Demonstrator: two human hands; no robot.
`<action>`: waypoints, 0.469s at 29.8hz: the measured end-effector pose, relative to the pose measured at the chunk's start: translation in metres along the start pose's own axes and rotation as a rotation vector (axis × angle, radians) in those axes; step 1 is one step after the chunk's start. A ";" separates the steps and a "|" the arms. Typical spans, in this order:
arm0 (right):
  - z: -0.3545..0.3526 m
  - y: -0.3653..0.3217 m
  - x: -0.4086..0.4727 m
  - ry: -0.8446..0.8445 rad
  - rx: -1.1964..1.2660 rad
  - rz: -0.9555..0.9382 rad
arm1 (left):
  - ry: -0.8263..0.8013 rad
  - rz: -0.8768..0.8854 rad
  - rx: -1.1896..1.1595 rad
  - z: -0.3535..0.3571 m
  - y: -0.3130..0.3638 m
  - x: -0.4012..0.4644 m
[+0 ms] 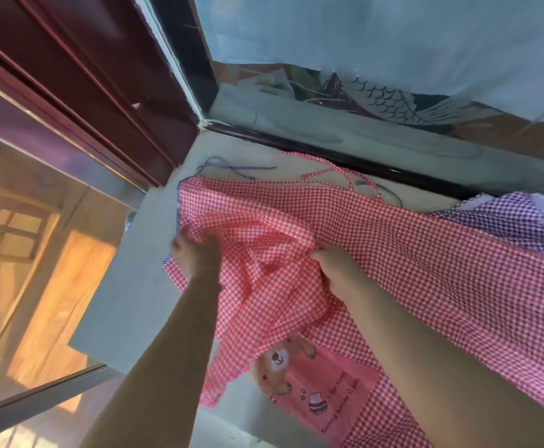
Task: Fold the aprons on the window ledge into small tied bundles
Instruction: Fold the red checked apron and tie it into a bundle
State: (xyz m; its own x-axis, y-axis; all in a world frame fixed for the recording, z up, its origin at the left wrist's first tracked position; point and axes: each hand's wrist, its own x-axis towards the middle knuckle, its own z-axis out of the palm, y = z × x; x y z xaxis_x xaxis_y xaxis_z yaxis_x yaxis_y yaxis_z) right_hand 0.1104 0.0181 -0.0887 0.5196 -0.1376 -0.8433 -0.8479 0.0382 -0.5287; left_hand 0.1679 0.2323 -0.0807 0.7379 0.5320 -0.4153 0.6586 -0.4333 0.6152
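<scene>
A red gingham apron (393, 253) lies spread and rumpled across the grey window ledge (128, 286). The left hand (196, 253) grasps its bunched left edge; the right hand (335, 270) pinches a fold mid-cloth. A purple gingham apron (506, 221) lies far right, partly under it.

Both hands, left hand (196, 253) blurred, right hand (335, 270), apparently pinching red gingham apron (409, 253) on ledge (128, 286).

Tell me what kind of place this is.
Probably a window ledge indoors, perhaps in a home or small eatery: frosted glass with a fish decal behind it, a dark red frame, and gingham aprons spread for folding.
</scene>
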 end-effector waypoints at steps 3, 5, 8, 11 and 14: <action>-0.002 -0.010 0.009 -0.022 -0.013 -0.076 | 0.086 -0.294 0.195 -0.024 -0.048 0.025; -0.001 -0.012 0.014 0.079 -0.217 -0.240 | -0.034 -0.348 0.279 -0.029 -0.072 0.033; 0.001 -0.004 0.016 0.399 -0.607 -0.504 | -0.151 -0.137 0.332 -0.032 -0.085 0.033; 0.012 0.009 -0.004 0.537 -0.724 -0.777 | -0.107 -0.080 0.385 -0.037 -0.094 0.033; 0.024 0.029 -0.036 0.425 -0.854 -0.889 | 0.086 -0.160 0.242 -0.042 -0.096 0.036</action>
State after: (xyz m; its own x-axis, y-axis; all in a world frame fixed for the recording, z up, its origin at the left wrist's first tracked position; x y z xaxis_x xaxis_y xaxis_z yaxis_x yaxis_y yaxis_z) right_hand 0.0694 0.0479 -0.0761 0.9935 -0.0970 -0.0594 -0.1138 -0.8431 -0.5256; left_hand 0.1251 0.3232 -0.1262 0.6138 0.6624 -0.4295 0.7889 -0.4947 0.3646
